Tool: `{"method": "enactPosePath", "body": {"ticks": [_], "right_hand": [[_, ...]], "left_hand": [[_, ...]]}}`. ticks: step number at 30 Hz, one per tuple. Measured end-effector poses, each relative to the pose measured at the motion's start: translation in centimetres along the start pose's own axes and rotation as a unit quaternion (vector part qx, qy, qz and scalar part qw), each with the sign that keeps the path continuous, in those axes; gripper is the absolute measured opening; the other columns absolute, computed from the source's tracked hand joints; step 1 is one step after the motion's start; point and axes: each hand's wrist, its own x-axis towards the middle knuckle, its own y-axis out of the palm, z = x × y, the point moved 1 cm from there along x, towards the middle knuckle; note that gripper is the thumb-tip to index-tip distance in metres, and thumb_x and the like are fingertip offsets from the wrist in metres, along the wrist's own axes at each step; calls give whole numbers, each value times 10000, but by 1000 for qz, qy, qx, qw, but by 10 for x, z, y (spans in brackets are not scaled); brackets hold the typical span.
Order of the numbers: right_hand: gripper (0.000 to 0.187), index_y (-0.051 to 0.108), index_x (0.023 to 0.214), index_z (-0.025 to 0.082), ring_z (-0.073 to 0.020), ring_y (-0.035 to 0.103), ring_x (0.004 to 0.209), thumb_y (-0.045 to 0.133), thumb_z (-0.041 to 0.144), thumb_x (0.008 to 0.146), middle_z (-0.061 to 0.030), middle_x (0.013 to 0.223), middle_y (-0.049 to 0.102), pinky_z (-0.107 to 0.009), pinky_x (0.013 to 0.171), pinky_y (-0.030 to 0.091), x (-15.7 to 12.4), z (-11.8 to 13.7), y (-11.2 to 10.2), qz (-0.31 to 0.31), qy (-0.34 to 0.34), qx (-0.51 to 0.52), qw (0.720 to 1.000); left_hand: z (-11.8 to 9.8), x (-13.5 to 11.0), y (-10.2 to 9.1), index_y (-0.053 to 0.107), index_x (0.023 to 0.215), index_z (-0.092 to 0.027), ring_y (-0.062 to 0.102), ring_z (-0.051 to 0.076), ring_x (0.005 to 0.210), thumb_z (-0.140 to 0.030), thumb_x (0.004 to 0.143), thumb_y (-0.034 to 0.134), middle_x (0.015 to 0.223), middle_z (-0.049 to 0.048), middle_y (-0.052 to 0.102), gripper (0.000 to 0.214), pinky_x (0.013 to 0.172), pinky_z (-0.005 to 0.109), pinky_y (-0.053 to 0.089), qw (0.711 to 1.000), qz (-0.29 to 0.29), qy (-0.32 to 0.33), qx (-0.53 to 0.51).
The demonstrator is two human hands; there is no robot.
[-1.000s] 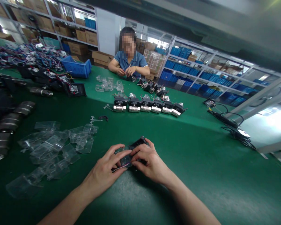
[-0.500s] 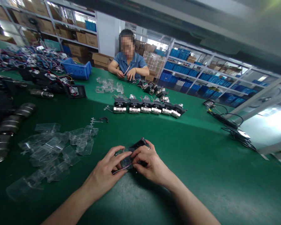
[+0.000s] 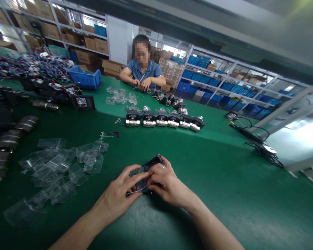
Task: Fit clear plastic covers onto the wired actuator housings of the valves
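Note:
My left hand and my right hand meet over a small black device with a clear plastic cover on the green table. Both hands have fingers curled and pressed on it. Thin wires trail from under my left fingers. My hands hide most of the device.
Several clear plastic covers lie to my left. A row of black units with metal valves stands mid-table. Metal rings, a blue bin, wire heaps and black cables surround. A person in a blue shirt works opposite.
My hands stay on the device with only small finger shifts. The person opposite has lowered their hands to the table.

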Motion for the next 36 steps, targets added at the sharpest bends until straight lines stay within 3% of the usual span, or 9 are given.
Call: {"method": "enactPosePath", "body": {"ticks": [14, 18, 20, 23, 25, 27, 30, 33, 36], "right_hand": [[57, 655, 798, 229, -155, 574, 936, 630, 182, 818, 16, 873, 660, -473, 1103, 149, 1, -2, 13, -52, 24, -38, 998], [68, 653, 792, 234, -146, 572, 942, 626, 179, 823, 29, 898, 667, -457, 1108, 135, 2, -2, 12, -53, 29, -17, 998], [65, 644, 783, 229, -140, 573, 935, 620, 191, 830, 34, 893, 668, -447, 1108, 134, 2, -2, 11, -61, 33, -3, 998], [59, 629, 779, 221, -133, 574, 915, 615, 193, 829, 40, 873, 667, -443, 1110, 126, 2, -2, 12, -71, 37, 0, 997], [49, 619, 779, 214, -132, 576, 895, 620, 185, 818, 40, 849, 661, -442, 1109, 130, 2, -2, 12, -77, 42, -4, 996], [41, 615, 783, 210, -132, 578, 882, 622, 180, 809, 36, 828, 653, -440, 1106, 142, 2, -1, 13, -83, 46, -8, 995], [39, 616, 788, 210, -138, 582, 876, 610, 179, 811, 28, 813, 653, -444, 1100, 155, 2, 0, 14, -83, 44, -16, 995], [49, 616, 786, 211, -142, 583, 863, 611, 165, 803, 30, 786, 655, -451, 1101, 154, 2, -1, 14, -77, 42, -22, 996], [56, 618, 789, 213, -140, 582, 848, 607, 161, 804, 34, 763, 650, -449, 1106, 151, 1, -2, 15, -77, 35, -28, 996]], "left_hand": [[4, -1, 8, 465, 1263, -420, 646, 60, 712, -227, 854, 543, 1324, -9, 402, 459, 738, 255, 602, 999, -16, 26, -37], [4, -2, 9, 448, 1252, -301, 643, 99, 778, -275, 812, 595, 1322, 41, 427, 464, 679, 255, 606, 994, -96, -20, -56], [2, -2, 5, 515, 1106, -230, 634, 117, 720, -327, 759, 655, 1153, 43, 550, 386, 624, 265, 595, 989, -128, -66, -24], [-3, -1, -3, 567, 786, -211, 604, 139, 618, -387, 745, 659, 745, -22, 610, 203, 594, 283, 550, 990, -61, -112, 60], [-5, 1, -6, 568, 710, -214, 606, 149, 621, -409, 753, 641, 673, -30, 600, 213, 601, 285, 532, 989, -17, -129, 74], [-5, 2, -9, 580, 800, -213, 611, 151, 623, -414, 713, 670, 709, -25, 605, 237, 581, 278, 530, 986, -30, -157, 47], [0, 4, -8, 509, 1138, -221, 616, 141, 649, -361, 659, 709, 993, 34, 609, 538, 528, 263, 535, 982, -49, -179, -29], [6, 4, -3, 422, 1299, -277, 614, 125, 738, -265, 682, 663, 1326, 76, 441, 662, 519, 234, 535, 985, 23, -143, -98], [8, 4, 0, 482, 1277, -252, 601, 118, 723, -219, 691, 630, 1221, 65, 512, 605, 532, 217, 522, 982, 77, -141, -95]]}}
